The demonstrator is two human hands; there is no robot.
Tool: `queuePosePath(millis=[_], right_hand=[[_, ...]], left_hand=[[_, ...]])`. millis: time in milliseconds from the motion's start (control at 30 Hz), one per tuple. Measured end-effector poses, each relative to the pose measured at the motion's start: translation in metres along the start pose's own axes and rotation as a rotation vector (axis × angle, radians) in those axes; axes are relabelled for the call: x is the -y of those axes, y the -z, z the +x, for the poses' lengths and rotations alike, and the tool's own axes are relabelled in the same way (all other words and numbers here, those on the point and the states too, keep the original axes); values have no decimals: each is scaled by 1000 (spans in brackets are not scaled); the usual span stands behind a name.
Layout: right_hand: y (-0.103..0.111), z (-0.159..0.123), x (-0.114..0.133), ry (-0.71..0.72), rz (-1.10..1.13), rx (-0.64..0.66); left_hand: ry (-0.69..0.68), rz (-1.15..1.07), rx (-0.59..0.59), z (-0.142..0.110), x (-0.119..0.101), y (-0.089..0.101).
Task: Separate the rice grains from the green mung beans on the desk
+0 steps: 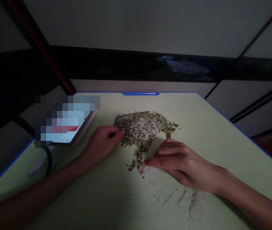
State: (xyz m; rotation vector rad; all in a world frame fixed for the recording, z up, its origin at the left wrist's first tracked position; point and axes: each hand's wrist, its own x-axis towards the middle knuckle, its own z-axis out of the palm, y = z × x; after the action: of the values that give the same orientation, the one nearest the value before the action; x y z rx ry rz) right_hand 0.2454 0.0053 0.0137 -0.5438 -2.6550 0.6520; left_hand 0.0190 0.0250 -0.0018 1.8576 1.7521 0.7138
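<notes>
A spread pile of small green beans mixed with pale grains (pixel 140 126) lies on the table in front of me. My left hand (pixel 106 139) rests at the pile's left edge, its fingers curled in and the fingertips against the beans. Nothing shows in its dark hollow. My right hand (pixel 174 158) is at the near right side, over a narrow trail of beans (pixel 139 158) that runs from the pile toward me. Its fingers are bent and pressed together, with the tips low by the trail; what they hold, if anything, is hidden. Pale grains (pixel 198 206) lie scattered below my right wrist.
On the left a propped device with a lit, blurred screen (pixel 66 127) stands near a dark cable (pixel 48 161). The pale table (pixel 97 201) has a blue rim and a blue handle (pixel 140 94) at the far edge. Behind rise cabinet panels (pixel 136 25).
</notes>
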Motion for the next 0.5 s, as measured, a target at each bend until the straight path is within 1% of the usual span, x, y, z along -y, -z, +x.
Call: queuePosePath(millis=[200, 500], right_hand=[[3, -1, 0, 14, 35, 39], [7, -2, -2, 33, 90, 88]], left_hand=[[-17, 16, -1, 0, 1, 0], [1, 13, 3, 0, -1, 0]])
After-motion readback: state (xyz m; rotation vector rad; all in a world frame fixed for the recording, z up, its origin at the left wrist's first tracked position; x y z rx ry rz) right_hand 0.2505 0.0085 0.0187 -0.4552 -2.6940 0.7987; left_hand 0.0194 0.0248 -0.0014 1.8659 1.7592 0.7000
